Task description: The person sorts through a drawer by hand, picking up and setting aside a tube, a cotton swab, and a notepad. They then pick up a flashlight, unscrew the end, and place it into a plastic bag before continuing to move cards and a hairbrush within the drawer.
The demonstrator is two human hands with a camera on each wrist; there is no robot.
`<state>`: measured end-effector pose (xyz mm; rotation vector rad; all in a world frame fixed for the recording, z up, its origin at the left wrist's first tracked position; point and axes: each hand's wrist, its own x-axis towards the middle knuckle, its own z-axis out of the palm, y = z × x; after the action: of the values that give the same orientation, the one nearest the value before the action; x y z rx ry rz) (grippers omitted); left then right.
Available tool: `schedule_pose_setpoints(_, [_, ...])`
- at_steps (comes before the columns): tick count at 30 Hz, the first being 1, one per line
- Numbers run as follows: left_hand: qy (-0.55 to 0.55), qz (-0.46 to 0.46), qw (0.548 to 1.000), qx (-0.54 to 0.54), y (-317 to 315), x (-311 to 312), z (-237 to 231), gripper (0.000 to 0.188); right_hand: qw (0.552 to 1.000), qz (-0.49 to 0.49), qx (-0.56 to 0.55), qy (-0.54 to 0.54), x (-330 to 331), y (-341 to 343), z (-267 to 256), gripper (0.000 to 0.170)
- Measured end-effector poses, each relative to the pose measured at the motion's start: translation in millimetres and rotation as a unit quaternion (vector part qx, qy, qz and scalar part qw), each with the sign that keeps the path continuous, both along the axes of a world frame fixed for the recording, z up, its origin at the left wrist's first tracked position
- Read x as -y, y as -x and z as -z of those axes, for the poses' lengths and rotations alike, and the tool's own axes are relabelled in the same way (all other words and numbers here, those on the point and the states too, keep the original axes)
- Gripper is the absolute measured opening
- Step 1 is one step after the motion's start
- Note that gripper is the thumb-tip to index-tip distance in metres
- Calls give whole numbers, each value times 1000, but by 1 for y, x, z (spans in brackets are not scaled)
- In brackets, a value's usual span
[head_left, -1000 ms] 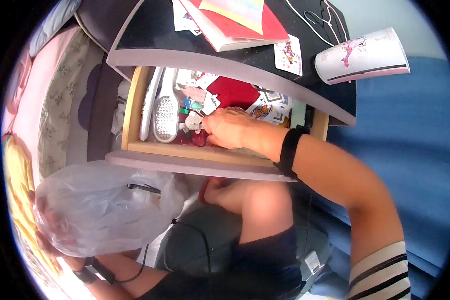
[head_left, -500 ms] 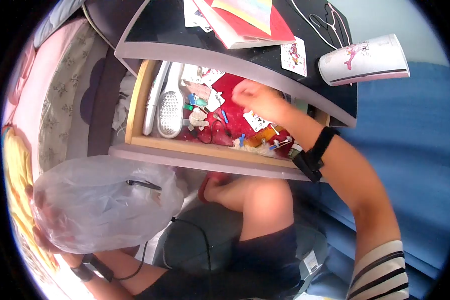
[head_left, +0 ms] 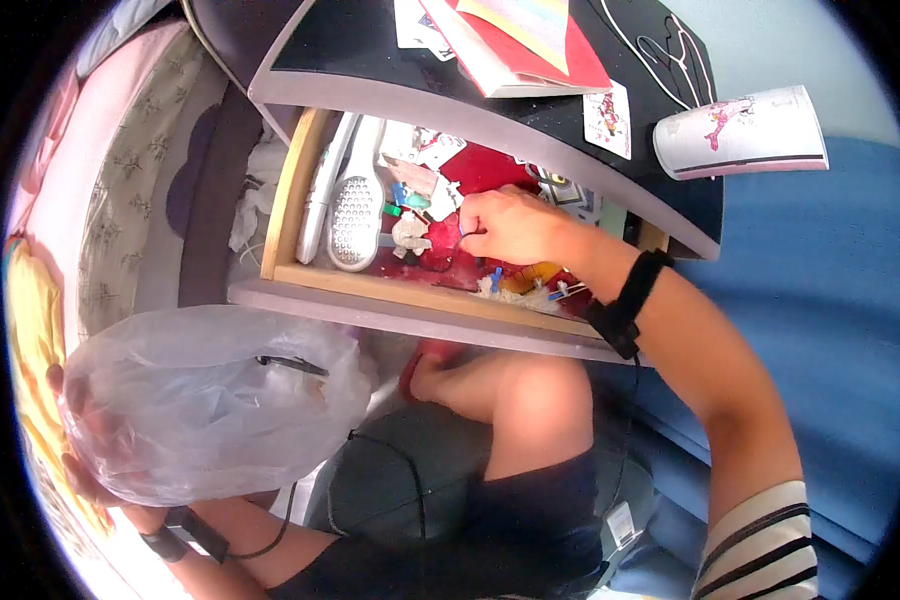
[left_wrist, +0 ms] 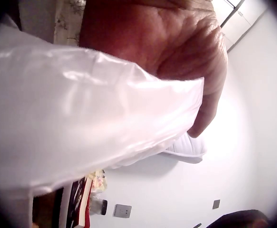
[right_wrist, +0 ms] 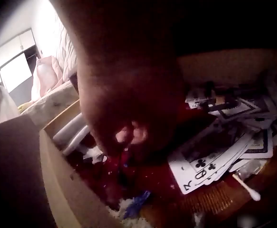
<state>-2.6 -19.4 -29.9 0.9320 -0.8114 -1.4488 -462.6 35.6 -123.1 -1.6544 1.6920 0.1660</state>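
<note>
My left hand [head_left: 90,485] holds a translucent plastic bag [head_left: 210,410] in front of the drawer; most of its fingers are hidden behind the film. In the left wrist view the bag's edge crosses the palm [left_wrist: 167,47]. A thin dark object [head_left: 292,366] shows at the bag. My right hand [head_left: 520,228] reaches into the open drawer [head_left: 420,291], thumb and forefinger pinching a small blue item low over the red drawer bottom. The right wrist view shows its curled fingertips [right_wrist: 137,135] close together. Near them lie a beige lump [head_left: 410,234] and a green piece [head_left: 392,210].
A metal foot file [head_left: 354,222] lies at the drawer's left, with playing cards [right_wrist: 195,166], a comb [right_wrist: 209,199] and a cotton swab [right_wrist: 247,186] at the right. On the black top are a red book [head_left: 530,65], a joker card [head_left: 608,120] and a tipped paper cup [head_left: 745,135].
My right hand moved up off the left-middle clutter, baring a small blue item, then came back down over it. The left hand keeps hold of the bag. The head view has shifted slightly.
</note>
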Motion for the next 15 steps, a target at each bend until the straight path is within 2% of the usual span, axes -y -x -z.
schedule_pose_setpoints(4, [-39, -68, 997, 24, 9, -2, -5, 71, 989, 39, 142, -28, -2, 9, 5, 13])
schedule_pose_setpoints(7, [-42, -76, 996, 28, 12, -2, -7, 72, 930, 157, 287, -169, 1, 12, 0, 14])
schedule_pose_setpoints(10, [-13, -54, 998, 13, 12, -1, -4, 74, 879, 226, 368, -203, 4, 18, -5, 19])
schedule_pose_setpoints(13, [5, -13, 1000, -6, 3, 0, 1, 74, 932, 266, 229, -94, 13, 12, -6, 25])
schedule_pose_setpoints(15, [15, 18, 1000, -18, -3, 1, 3, 74, 983, 160, 60, 72, 18, -2, -5, 25])
